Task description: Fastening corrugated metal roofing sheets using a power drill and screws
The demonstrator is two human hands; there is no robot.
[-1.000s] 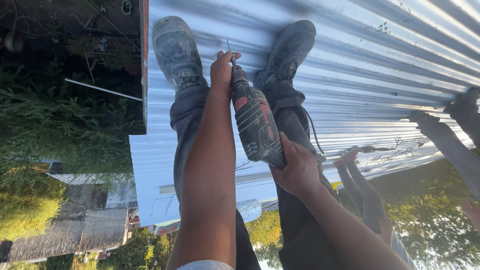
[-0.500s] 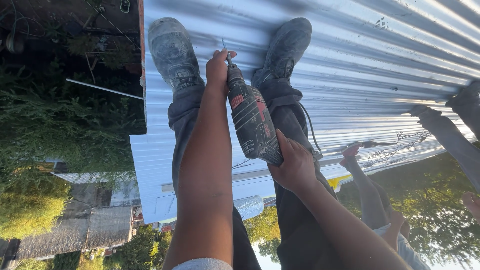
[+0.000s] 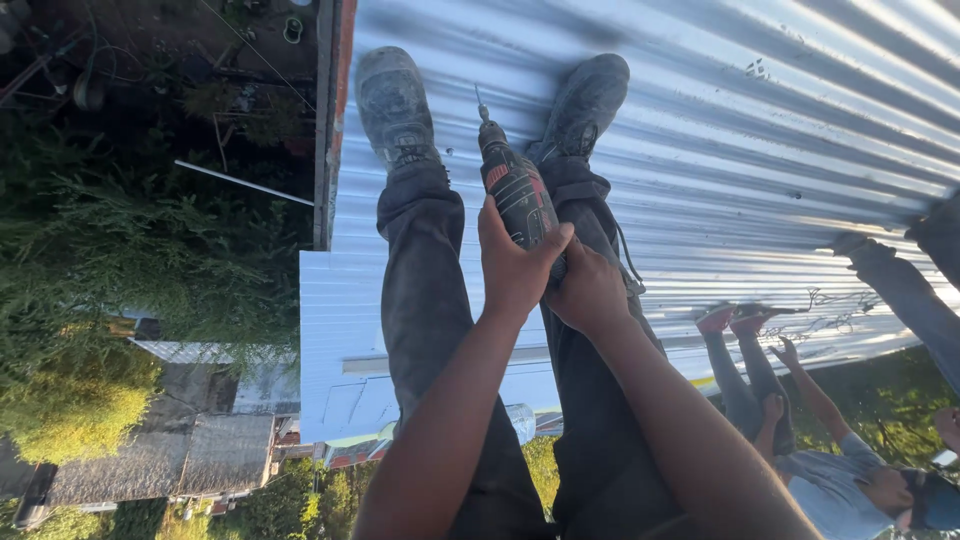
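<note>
I sit on a corrugated metal roof (image 3: 760, 150) with my legs stretched out and both boots (image 3: 392, 100) flat on the sheets. A black power drill (image 3: 512, 185) with a red patch lies between my legs, its bit pointing toward the metal between my feet. My left hand (image 3: 515, 262) wraps the drill's body from the left. My right hand (image 3: 585, 290) grips the rear of the drill beside it. Both hands touch each other on the tool.
The roof's left edge (image 3: 325, 130) drops to a yard with bushes (image 3: 120, 260) and lower rooftops (image 3: 160, 455). Another person (image 3: 800, 420) sits at the roof's lower right edge, and a further leg (image 3: 900, 285) reaches in from the right.
My left hand has slid back from the drill's front end to its body, beside my right hand. The drill and bit now stand clear between my boots.
</note>
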